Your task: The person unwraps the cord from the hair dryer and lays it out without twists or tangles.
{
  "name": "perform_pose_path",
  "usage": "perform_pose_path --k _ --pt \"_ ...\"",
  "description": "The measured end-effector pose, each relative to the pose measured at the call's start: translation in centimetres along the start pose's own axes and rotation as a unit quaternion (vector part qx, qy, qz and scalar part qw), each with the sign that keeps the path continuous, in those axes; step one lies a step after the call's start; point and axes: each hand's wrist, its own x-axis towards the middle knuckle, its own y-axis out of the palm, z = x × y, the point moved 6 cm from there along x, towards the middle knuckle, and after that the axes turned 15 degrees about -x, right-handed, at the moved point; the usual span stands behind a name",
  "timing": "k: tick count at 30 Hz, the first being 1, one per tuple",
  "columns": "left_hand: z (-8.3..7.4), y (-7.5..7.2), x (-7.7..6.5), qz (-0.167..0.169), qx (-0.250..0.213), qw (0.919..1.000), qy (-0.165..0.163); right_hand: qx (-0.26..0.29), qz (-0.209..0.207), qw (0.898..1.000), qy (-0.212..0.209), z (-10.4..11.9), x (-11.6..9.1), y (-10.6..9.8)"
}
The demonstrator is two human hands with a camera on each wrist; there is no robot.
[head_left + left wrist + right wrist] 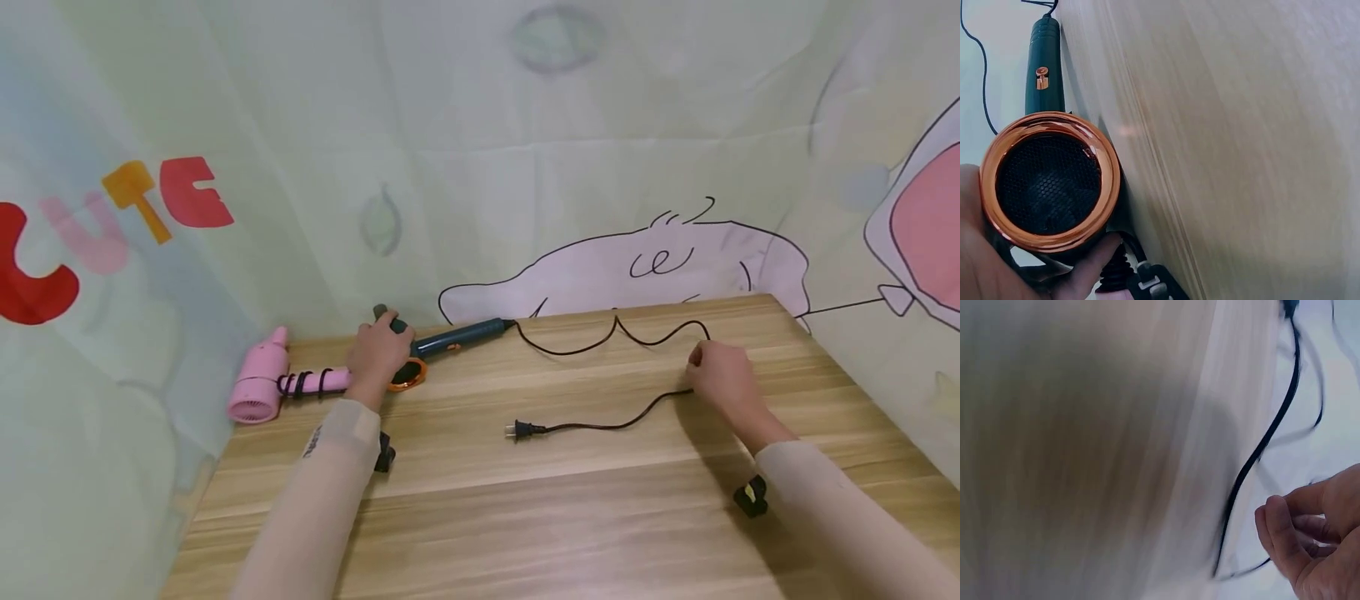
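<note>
A dark green hair dryer [461, 336] with a copper rim [1113, 181] lies along the table's back, its handle pointing right. My left hand [378, 350] grips its barrel end, thumb and finger around the body in the left wrist view. From the handle a black power cord [566, 353] loops right toward my right hand [723, 379]. That hand, raised over the table, pinches the cord with its fingertips together; the exact pinch spot is hidden. The cord's far stretch runs back left to a two-pin plug [522, 430] on the wood.
At the left end of the table [465, 517] lies a pink hair dryer [258, 383], black cord wound around its handle. Behind hangs a printed cloth [480, 167], close to the table's back edge. Small black devices sit at both wrists.
</note>
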Motion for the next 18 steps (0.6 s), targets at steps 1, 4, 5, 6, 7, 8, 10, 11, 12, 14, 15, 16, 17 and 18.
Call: perform_pose_path --k 1,4,5,6,7,8,10,11,12,14,15,16,17,18 --pt "0.0 0.0 0.0 0.001 0.001 1.0 -0.001 -0.005 -0.005 1.0 -0.019 1.1 -0.2 -0.2" --pt "0.0 -0.1 -0.1 0.002 0.003 1.0 0.0 -0.022 -0.025 0.995 -0.096 5.1 -1.2 -0.4" --pt "0.0 -0.1 -0.1 0.0 0.002 1.0 0.002 -0.03 -0.034 0.991 -0.128 6.5 -1.6 -0.4" --pt "0.0 -0.1 -0.1 0.0 0.002 1.0 0.003 -0.032 -0.036 0.986 -0.158 7.9 -2.1 -0.3" --pt "-0.1 -0.1 -0.1 -0.002 0.002 1.0 0.004 -0.039 -0.04 0.98 -0.192 9.3 -2.6 -0.2" --pt "-0.1 -0.1 0.0 -0.003 0.0 1.0 0.004 -0.042 -0.039 0.973 -0.223 10.6 -3.2 0.0" --pt "0.0 0.0 0.1 -0.005 0.0 1.0 0.003 -0.058 -0.035 0.956 -0.287 12.9 -4.4 0.4" --pt "0.0 0.0 0.1 -0.005 0.0 1.0 0.001 -0.068 -0.029 0.948 -0.311 13.8 -4.8 0.6" --pt "0.0 0.1 0.1 -0.005 0.001 1.0 -0.001 -0.081 -0.023 0.94 -0.33 14.5 -5.3 0.9" --pt "0.0 0.1 0.1 -0.005 0.001 1.0 -0.003 -0.109 -0.018 0.928 -0.357 15.5 -5.9 1.5" --pt "0.0 0.1 0.1 -0.006 0.001 1.0 -0.003 -0.123 -0.019 0.922 -0.366 15.8 -6.0 1.8" --pt "0.0 0.1 0.0 -0.006 0.001 1.0 -0.004 -0.132 -0.02 0.92 -0.369 16.0 -6.1 2.1" --pt "0.0 0.0 -0.1 -0.006 0.001 1.0 -0.004 -0.138 -0.023 0.919 -0.37 16.1 -6.1 2.3" --pt "0.0 0.0 -0.1 -0.007 0.002 1.0 -0.003 -0.141 -0.025 0.919 -0.367 16.1 -6.1 2.5"
